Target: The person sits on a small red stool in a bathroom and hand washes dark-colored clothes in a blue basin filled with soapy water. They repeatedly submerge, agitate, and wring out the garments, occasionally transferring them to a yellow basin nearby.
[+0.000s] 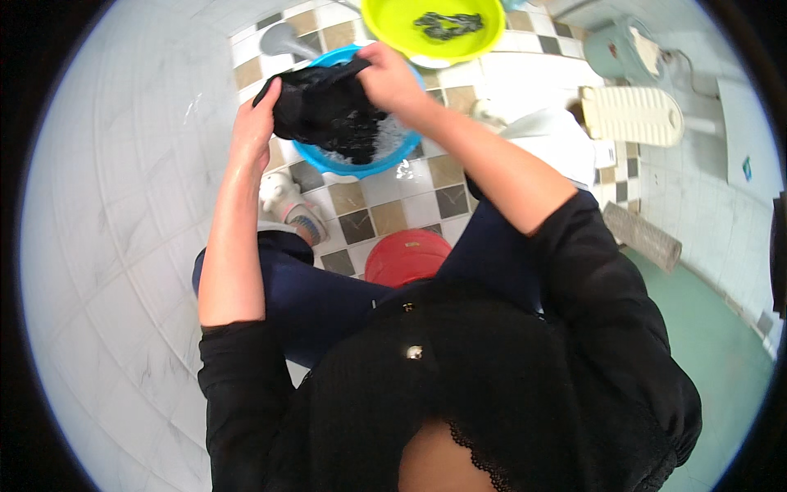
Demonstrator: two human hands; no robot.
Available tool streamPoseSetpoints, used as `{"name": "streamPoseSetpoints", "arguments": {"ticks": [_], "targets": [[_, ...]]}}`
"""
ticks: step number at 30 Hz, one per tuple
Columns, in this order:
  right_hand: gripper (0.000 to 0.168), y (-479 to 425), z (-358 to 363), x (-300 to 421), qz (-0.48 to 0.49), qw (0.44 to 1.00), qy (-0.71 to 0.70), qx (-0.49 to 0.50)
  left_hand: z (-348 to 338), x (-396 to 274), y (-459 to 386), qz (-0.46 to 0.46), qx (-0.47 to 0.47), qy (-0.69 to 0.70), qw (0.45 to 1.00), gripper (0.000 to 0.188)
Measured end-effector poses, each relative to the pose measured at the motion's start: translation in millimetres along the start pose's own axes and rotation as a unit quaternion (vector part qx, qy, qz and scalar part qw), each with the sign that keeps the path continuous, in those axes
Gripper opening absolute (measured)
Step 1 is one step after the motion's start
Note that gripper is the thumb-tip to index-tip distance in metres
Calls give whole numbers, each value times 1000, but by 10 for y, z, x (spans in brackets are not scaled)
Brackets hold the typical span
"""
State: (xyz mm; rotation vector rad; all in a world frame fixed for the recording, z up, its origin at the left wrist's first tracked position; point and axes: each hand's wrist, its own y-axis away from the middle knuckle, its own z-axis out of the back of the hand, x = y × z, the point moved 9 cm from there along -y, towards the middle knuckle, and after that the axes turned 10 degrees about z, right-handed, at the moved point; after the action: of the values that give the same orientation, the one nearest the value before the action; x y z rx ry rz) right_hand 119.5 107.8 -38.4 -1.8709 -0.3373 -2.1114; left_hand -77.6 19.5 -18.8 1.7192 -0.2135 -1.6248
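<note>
A wet black cloth garment (326,107) is stretched between my two hands over a blue plastic basin (390,163). My left hand (253,123) pinches its left edge, thumb on top. Gripping a bunched upper corner, my right hand (393,80) is slightly blurred. The garment's lower part hangs into the basin, where sudsy water (390,138) shows along the right and lower sides. The cloth hides most of the basin's inside.
Beyond the blue basin stands a yellow-green basin (393,27) with a dark wet cloth (449,26) in it. A grey dipper (286,40) lies at the upper left. A red plastic stool or bucket (406,255) is beneath me. A pale ridged washboard (633,115) and a bucket (621,52) are at the right.
</note>
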Motion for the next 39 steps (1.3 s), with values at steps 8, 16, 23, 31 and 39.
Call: {"name": "streamPoseSetpoints", "arguments": {"ticks": [8,16,23,31,39], "targets": [[37,496,-258,-219,2,993,-72,-92,-504,371,108,99,79,-54,990,49],[57,590,-311,111,30,999,-13,-10,-464,386,167,104,84,-78,988,50],[40,481,-349,145,125,983,103,86,-517,179,147,-50,88,-248,964,43],[29,421,-271,119,73,980,171,74,-551,95,145,-137,77,-293,943,41],[32,372,-263,34,72,976,171,113,-564,71,145,-134,75,-322,934,41]]}}
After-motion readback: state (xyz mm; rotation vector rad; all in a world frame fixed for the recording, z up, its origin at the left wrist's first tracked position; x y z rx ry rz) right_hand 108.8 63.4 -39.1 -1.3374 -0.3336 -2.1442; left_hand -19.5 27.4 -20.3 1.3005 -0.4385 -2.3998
